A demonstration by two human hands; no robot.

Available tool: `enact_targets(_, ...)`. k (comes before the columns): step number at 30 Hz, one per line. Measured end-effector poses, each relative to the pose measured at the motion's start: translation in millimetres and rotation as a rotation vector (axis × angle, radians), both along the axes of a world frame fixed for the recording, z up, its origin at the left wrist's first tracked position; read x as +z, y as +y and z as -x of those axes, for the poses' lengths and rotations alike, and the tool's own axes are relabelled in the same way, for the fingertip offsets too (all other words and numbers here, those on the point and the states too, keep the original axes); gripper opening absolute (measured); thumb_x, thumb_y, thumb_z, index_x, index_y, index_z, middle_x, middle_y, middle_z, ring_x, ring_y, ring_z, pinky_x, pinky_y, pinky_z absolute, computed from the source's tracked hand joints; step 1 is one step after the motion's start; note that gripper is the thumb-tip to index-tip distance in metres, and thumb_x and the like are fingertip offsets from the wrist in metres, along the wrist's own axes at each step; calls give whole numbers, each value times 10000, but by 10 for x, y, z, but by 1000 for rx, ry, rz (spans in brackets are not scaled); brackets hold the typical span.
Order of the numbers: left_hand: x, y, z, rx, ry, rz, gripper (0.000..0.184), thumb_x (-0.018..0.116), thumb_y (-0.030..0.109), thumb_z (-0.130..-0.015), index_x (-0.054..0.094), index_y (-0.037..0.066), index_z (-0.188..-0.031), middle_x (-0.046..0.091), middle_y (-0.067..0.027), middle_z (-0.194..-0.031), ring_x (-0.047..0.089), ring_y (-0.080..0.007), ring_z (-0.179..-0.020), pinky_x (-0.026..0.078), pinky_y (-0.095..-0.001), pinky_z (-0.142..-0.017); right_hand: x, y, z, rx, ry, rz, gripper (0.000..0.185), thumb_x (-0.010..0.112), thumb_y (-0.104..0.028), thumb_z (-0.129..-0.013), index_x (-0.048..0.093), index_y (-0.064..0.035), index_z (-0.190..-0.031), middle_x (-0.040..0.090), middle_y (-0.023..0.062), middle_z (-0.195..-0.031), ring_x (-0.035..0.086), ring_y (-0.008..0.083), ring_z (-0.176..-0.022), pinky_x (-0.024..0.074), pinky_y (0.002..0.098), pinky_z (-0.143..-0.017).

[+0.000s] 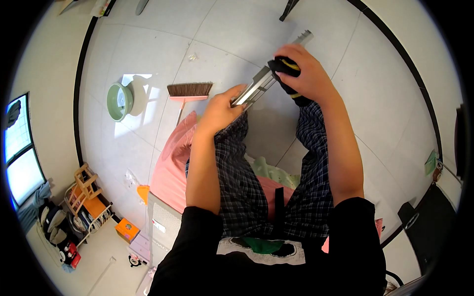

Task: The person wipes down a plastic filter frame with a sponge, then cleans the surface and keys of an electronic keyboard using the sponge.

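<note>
A long silver metal rail (260,84) with slots and a notched far end slants over the floor in front of my knees. My left hand (223,109) is closed around its near end, thumb and fingers on opposite sides. Farther up, my right hand (304,70) curls over the rail, fingers on the far side and slightly blurred. A black item with yellow stripes (286,67) shows under and beside my right hand. Whether it is a cloth or footwear I cannot tell. Checked trousers (247,182) cover my parted legs below the rail.
Left on the tiled floor are a pink broom (190,92) with brown bristles and a green basin (119,102). Pink fabric (170,165) lies beside my left leg. A wooden and wire rack (91,202) stands lower left; a black table leg (288,10) is ahead.
</note>
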State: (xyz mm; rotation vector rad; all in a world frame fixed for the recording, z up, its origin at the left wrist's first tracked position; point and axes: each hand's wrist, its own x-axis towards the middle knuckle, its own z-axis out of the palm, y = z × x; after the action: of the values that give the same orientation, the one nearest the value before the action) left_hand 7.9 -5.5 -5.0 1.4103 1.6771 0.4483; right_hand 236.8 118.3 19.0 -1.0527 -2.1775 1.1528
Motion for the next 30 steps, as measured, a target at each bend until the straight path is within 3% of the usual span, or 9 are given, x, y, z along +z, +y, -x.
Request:
enact_targets(2,-6,32,16,118,-249,31,555,663,-10,-831,495,80,-1353,672,-87,-957,580,-83,-777,497,-243,-673,10,-29,58,-201,52,-228,336,734,-181,-753,618,-105,-1059,605,95,-1065,614,315,-924,508,367,-817)
enact_targets(6,57,188,-108,343,-541,-79,584,636,-25,-857,423,66,-1394,627,-73,-978,587,-105,-752,498,-242,-651,-17,72,92,-470,194,-313,361,750,-179,-763,608,-96,-1084,609,119,-1065,622,313,-924,510,369,-810)
enact_targets(7,52,203,-118,340,-536,-86,584,636,-25,-857,423,66,-1394,627,-73,-978,587,-105,-752,498,-242,-651,16,78,99,-471,202,-318,361,750,-179,-763,608,-96,-1084,609,119,-1065,622,313,-924,510,369,-810)
enact_targets(10,164,222,-203,441,-953,-84,725,632,9,-855,262,126,-1468,587,-96,-935,553,-132,-643,477,-257,-602,110,22,87,-439,247,-71,354,724,-148,-767,605,-91,-1095,610,118,-1056,616,299,-951,502,353,-825)
enact_targets(13,92,185,-190,494,-1067,-30,726,616,25,-869,237,139,-1478,577,-97,-909,550,-134,-637,475,-266,-595,169,-60,109,-308,196,-129,357,707,-129,-758,606,-92,-1099,612,98,-1053,623,293,-930,503,354,-826)
enact_targets(19,38,109,-326,486,-1024,253,675,598,56,-888,279,144,-1477,569,-69,-877,552,-122,-621,544,-309,-596,152,-100,172,-226,72,-259,378,733,-109,-704,622,-155,-1062,583,66,-1061,616,265,-901,521,346,-747)
enact_targets(21,-30,99,-341,461,-1037,335,778,635,69,-873,198,156,-1511,572,-97,-857,544,-148,-588,536,-351,-613,141,-98,178,-250,4,-331,385,742,-104,-692,626,-168,-1053,575,62,-1063,615,260,-893,523,346,-726)
enact_targets(22,-47,90,-365,477,-1028,321,688,613,47,-875,287,144,-1474,572,-59,-832,511,-122,-540,472,-281,-507,113,-76,186,-252,-20,-400,390,750,-108,-686,628,-174,-1050,573,54,-1060,616,256,-887,525,349,-716)
enact_targets(30,79,49,-468,397,-1062,421,683,622,33,-858,316,113,-1463,537,-43,-740,490,-117,-518,422,-265,-471,4,-202,320,-257,-148,-492,350,762,-124,-674,647,-160,-1003,577,-3,-1038,601,211,-904,530,340,-675)
